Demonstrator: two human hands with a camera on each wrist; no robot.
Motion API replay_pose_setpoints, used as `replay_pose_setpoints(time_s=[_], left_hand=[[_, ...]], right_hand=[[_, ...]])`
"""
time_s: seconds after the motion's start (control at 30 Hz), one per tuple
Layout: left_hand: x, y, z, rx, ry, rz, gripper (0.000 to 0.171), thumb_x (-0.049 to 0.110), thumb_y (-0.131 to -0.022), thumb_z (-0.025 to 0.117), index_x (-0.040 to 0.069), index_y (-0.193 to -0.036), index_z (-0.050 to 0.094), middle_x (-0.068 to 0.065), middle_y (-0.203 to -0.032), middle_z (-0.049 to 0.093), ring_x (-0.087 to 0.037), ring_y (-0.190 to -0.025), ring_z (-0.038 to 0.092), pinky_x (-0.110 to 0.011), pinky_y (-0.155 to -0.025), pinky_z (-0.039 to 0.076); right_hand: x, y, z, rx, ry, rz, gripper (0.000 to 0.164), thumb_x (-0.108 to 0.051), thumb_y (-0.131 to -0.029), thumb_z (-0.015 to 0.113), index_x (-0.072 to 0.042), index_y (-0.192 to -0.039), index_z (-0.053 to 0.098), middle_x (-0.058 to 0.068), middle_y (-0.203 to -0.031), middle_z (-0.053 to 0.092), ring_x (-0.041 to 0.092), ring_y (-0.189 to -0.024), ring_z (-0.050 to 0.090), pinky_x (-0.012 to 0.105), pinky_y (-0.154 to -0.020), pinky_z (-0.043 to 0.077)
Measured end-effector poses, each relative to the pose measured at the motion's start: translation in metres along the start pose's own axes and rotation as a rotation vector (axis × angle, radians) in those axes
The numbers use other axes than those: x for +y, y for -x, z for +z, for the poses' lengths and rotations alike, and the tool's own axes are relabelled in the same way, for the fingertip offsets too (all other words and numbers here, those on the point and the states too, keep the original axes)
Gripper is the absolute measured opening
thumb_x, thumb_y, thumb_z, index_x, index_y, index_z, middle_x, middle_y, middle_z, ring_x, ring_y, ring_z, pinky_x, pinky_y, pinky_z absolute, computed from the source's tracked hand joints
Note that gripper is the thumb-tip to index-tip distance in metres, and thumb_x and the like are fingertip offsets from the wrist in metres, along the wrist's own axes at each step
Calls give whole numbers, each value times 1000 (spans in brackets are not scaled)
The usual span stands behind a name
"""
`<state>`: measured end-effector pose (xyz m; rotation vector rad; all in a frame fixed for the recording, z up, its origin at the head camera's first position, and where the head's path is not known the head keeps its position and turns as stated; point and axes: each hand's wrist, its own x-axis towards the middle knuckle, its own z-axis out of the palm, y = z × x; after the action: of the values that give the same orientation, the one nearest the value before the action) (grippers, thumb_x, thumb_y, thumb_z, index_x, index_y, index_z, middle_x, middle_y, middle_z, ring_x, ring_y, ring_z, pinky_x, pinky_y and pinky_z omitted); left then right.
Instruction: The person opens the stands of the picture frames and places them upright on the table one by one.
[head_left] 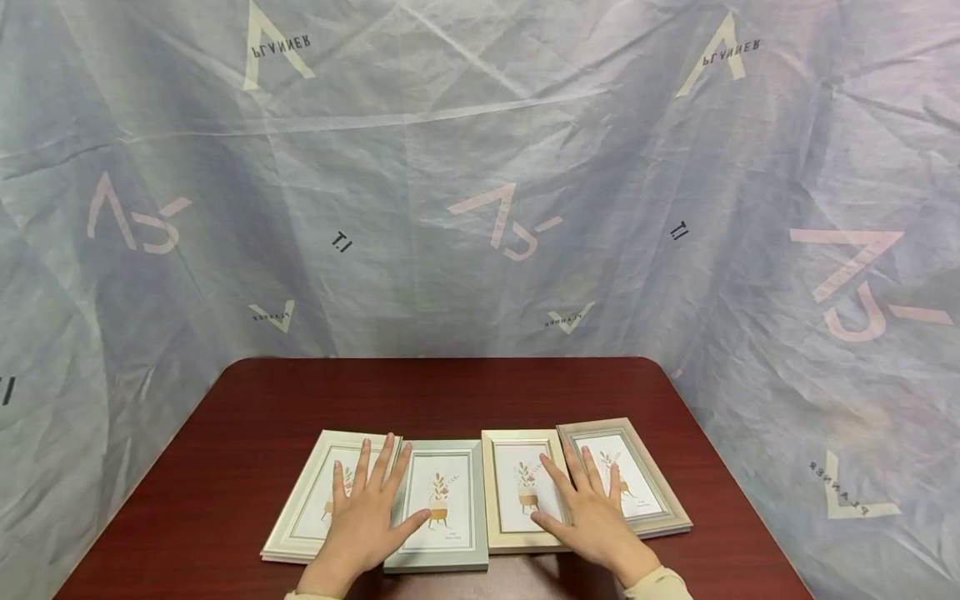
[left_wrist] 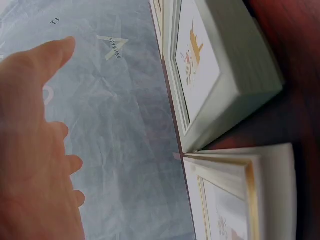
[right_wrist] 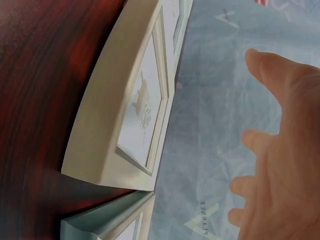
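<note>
Several picture frames lie side by side on the table, each showing a potted plant print. My left hand [head_left: 366,517], fingers spread, is held over the white frame [head_left: 309,517] at the far left and the grey-green frame [head_left: 450,537] beside it. My right hand [head_left: 600,517], also spread, is over the cream frame [head_left: 517,521] and the taupe frame [head_left: 643,485] at the far right. In the left wrist view a gap shows between the hand [left_wrist: 35,140] and the grey-green frame [left_wrist: 250,75]. The right wrist view shows the hand [right_wrist: 285,150] apart from the cream frame [right_wrist: 110,115].
The dark red wooden table [head_left: 435,396] has rounded far corners. A grey printed cloth [head_left: 420,275] hangs behind it and along both sides. The two outer frames are angled; the two inner ones stand nearly straight, with a narrow gap between their near ends.
</note>
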<state>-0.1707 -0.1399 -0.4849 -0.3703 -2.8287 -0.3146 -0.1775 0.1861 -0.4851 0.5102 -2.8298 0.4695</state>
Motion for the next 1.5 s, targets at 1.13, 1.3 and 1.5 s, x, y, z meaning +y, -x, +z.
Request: replay_pose_setpoints(time_s=[1.13,1.3,1.5], left_hand=[[-72,-22,-17,79,-19,-17,71,41,-86,58,13,-143,27,-16,-145,21,-39,-133,12,-64,-96,5],[-84,-28,-16,93,-12,6,72,40,-84,60,13,-143,27,-18,-144,22,-39,-132,14,-65,-95,5],[-98,-36,-12,104,-30,31,72,40,-83,61,11,-141,28,-20,-140,25,-40,-129,17,-64,-95,7]], right_hand=[[-40,-38,8,32,115,-364,63,-46,-81,59,-20,-135,41,14,-135,37,33,-121,35,60,-92,25],[-50,-41,10,12,133,-404,61,-46,-81,57,-21,-134,40,11,-134,38,29,-122,35,56,-92,26],[-62,-43,14,-10,142,-455,59,-47,-83,55,-21,-133,40,10,-131,39,24,-120,35,54,-92,24]])
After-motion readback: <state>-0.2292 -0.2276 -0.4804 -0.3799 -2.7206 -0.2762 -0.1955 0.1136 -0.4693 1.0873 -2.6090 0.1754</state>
